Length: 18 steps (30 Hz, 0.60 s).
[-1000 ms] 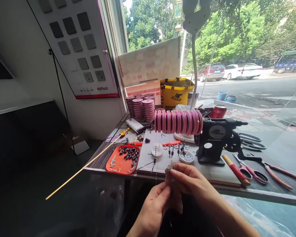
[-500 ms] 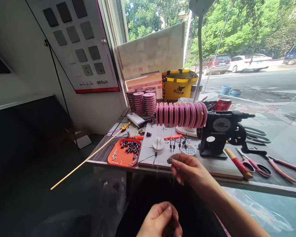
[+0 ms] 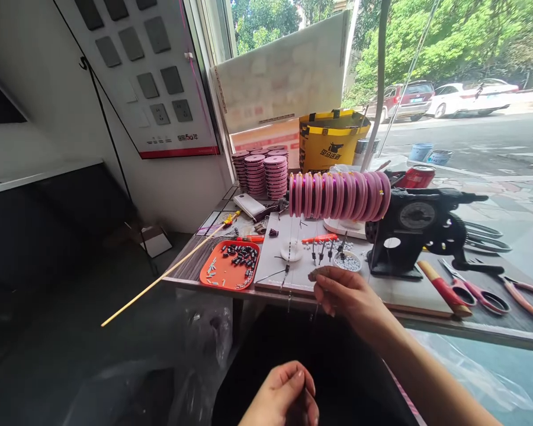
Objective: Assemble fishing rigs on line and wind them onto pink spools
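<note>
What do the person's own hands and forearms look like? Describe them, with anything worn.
The left hand and right hand are ungloved, with no ring or bracelet visible. The right forearm shows no sleeve. Brownish material covers a right fingertip area; worn or held, I cannot tell. The left forearm is mostly out of frame.

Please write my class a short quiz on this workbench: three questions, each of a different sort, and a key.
1. Multiple choice: what colour is the tray holding the small black pieces?
A) white
B) orange
C) blue
2. True or false: the right hand is higher in the picture than the left hand.
3. Fill in the blank: stacks of pink discs stand beside a bag that is black and ____.

Key: 1. B; 2. true; 3. yellow
</note>
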Available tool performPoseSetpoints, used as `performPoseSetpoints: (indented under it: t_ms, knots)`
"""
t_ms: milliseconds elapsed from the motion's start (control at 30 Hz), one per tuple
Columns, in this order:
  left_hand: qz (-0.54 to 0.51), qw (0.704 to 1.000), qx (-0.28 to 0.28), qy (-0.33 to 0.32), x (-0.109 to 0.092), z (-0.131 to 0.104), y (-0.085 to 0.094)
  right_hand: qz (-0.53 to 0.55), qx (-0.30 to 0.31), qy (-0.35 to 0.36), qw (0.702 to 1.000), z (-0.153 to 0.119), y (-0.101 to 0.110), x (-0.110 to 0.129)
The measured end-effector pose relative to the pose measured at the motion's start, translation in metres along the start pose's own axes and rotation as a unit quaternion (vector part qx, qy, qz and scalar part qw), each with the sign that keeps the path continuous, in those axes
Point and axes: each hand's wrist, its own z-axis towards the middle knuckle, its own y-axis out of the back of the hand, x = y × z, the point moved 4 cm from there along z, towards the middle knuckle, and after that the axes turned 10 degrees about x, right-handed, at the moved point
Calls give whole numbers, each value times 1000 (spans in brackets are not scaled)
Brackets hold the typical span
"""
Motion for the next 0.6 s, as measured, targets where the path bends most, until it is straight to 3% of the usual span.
performPoseSetpoints:
  t_ms: [600]
  knots:
    - [29,999,27,-12,5,1,9,-3,-5,-4,1000,1,0,-2]
